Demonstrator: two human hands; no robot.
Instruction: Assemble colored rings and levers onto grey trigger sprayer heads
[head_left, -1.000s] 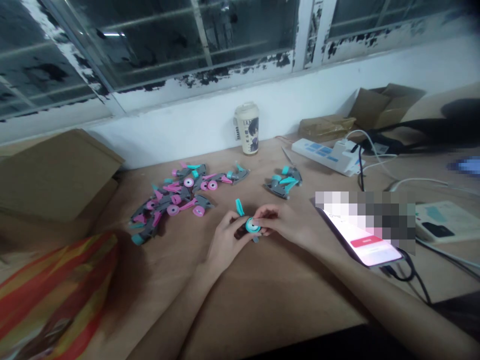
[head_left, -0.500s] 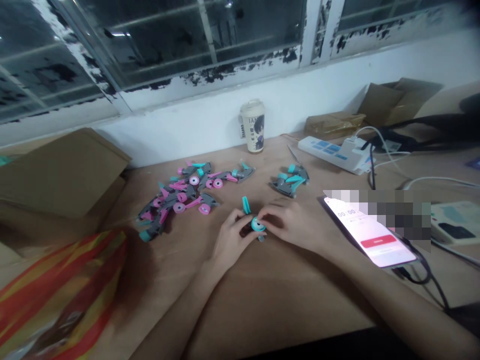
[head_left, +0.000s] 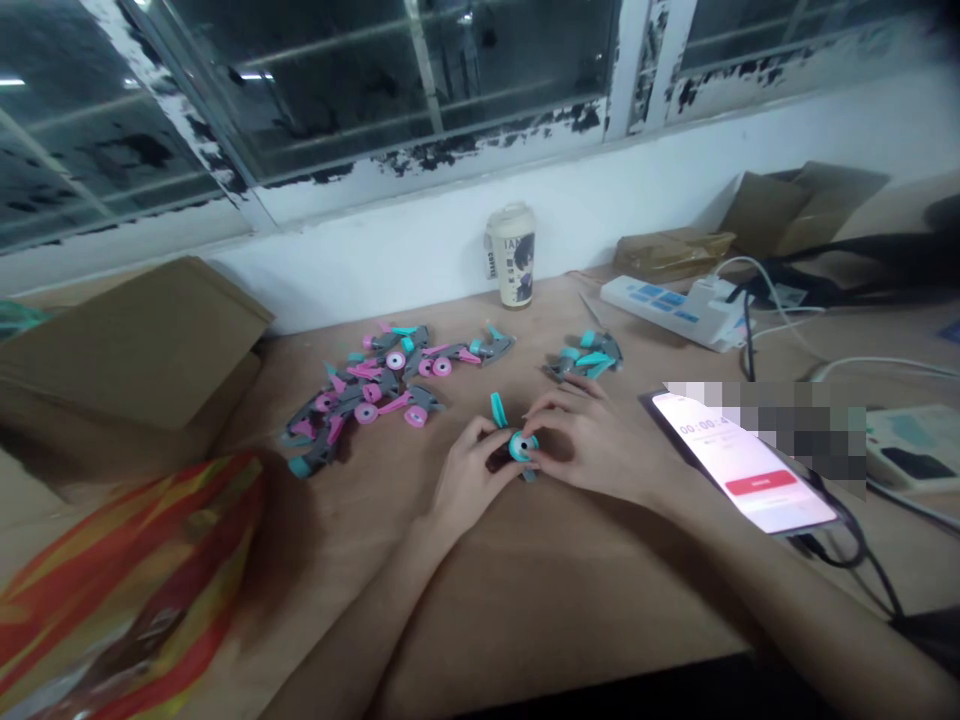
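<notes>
Both hands meet at the middle of the wooden table (head_left: 540, 590) around one small toy part (head_left: 523, 446), grey with a teal wheel and a teal fin sticking up. My left hand (head_left: 469, 480) pinches it from the left, fingers curled. From the right, my right hand (head_left: 589, 445) grips it with thumb and fingertips. A pile of similar grey parts with pink and teal pieces (head_left: 375, 390) lies to the upper left. A smaller teal and grey pile (head_left: 589, 357) sits just beyond my right hand.
A lit phone (head_left: 742, 465) on a cable lies at the right, a white power strip (head_left: 664, 305) behind it. A printed cup (head_left: 514, 255) stands by the wall. Cardboard boxes (head_left: 127, 350) sit at the left, a red and yellow bag (head_left: 112, 590) at the lower left.
Both hands have stayed on the teal-wheeled part, turning it slightly; the view has shifted a little to the left.
</notes>
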